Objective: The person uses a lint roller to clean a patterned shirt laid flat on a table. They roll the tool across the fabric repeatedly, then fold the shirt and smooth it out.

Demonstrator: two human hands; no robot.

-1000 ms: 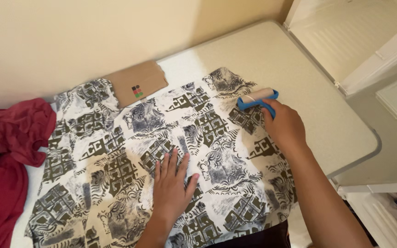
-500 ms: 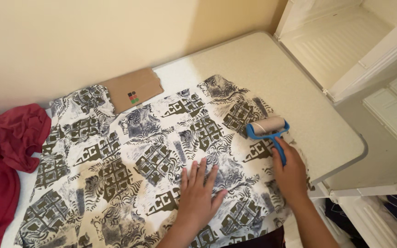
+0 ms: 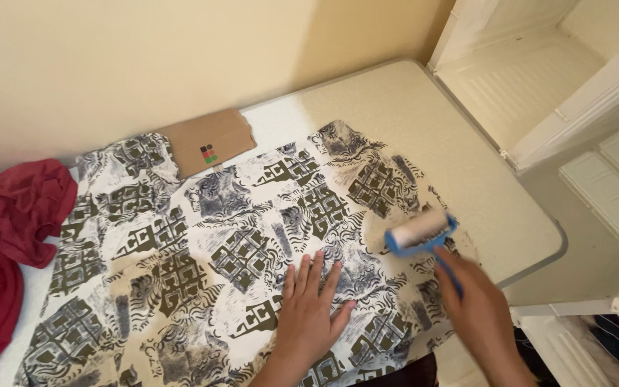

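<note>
The left hand (image 3: 308, 312) lies flat, fingers spread apart, pressing on a patterned cloth (image 3: 202, 251) of white fabric with olive and grey block prints, slightly wrinkled. The right hand (image 3: 483, 315), blurred, is closed around the blue handle of a lint roller (image 3: 420, 233), whose pale cylinder rests on the cloth near its right edge. The cloth covers a speckled beige desk (image 3: 467, 172). A flat brown cardboard piece (image 3: 208, 141) and a crumpled red garment (image 3: 8, 229) lie beside it.
</note>
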